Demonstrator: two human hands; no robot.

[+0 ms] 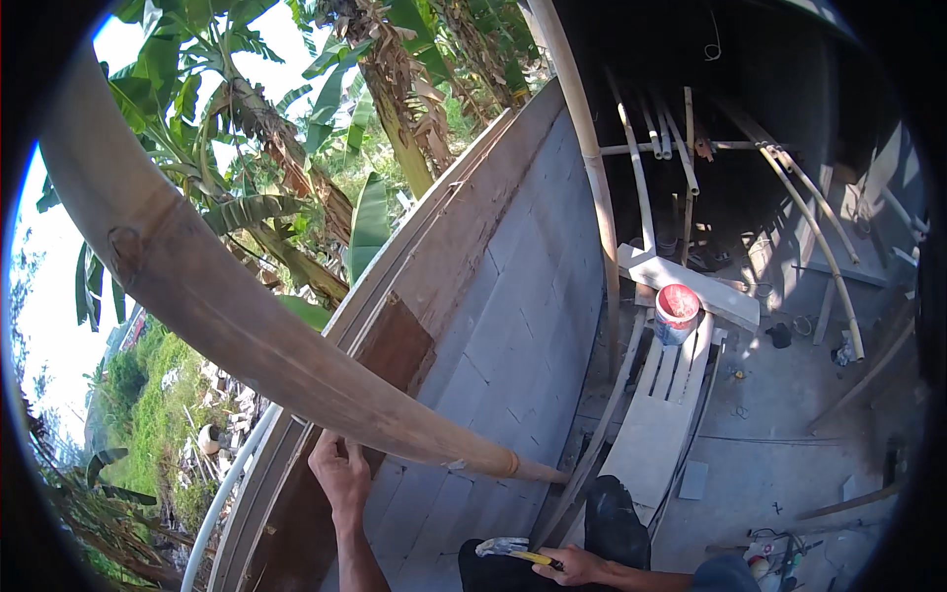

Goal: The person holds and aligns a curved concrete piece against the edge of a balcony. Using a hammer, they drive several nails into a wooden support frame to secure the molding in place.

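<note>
Banana plants [397,113], perhaps rubble [240,397] beyond

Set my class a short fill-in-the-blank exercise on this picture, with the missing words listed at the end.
1. The tool in the right hand has a ____ handle.
2. The hand nearest the thick pole is the person's ____ one.
3. The large leaves beyond the wall are coloured ____.

Missing words: yellow; left; green.

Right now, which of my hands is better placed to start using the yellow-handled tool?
Your right hand, most likely: it already holds the yellow-handled tool. Your left hand is away at the wall, close by the bamboo pole, so it would probably have to reach across first.
</note>
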